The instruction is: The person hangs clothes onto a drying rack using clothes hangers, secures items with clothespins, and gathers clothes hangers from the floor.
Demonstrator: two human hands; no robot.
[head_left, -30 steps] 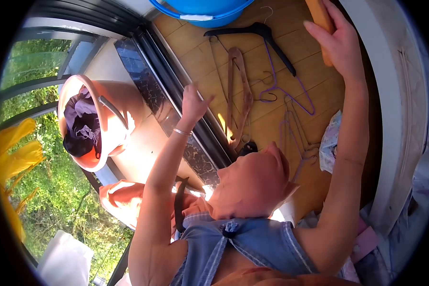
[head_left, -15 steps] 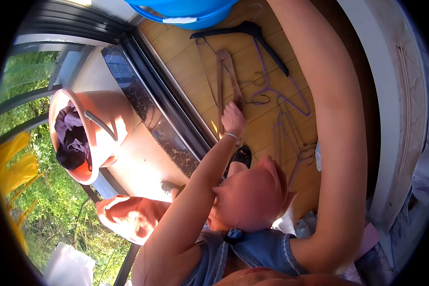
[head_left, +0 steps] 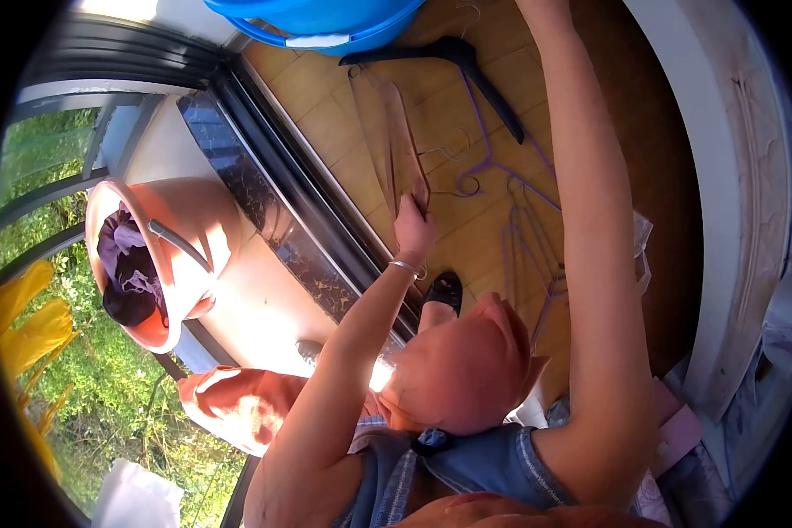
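Observation:
My left hand (head_left: 415,231), with a bangle at its wrist, is closed around the lower end of a brown wooden clothes hanger (head_left: 405,145) held above the tiled floor. My right arm reaches up past the hangers to the top edge. Only the base of my right hand (head_left: 544,9) shows there; its fingers are out of view. Beyond the wooden hanger lie a thick black hanger (head_left: 493,92) and a thin purple hanger (head_left: 484,141). Several thin wire hangers (head_left: 524,238) lie nearer, between my two arms.
A blue basin (head_left: 352,22) stands at the top. On the left, beyond the black sliding-door track (head_left: 282,158), is a pink bucket (head_left: 202,220) with dark cloth (head_left: 132,255) inside. My knee in salmon trousers (head_left: 458,374) and sandalled foot (head_left: 446,289) are below the hangers.
My left hand has drawn the wooden hanger slightly left and nearer to me. My right arm has shifted left and back, so its wrist now shows at the top edge.

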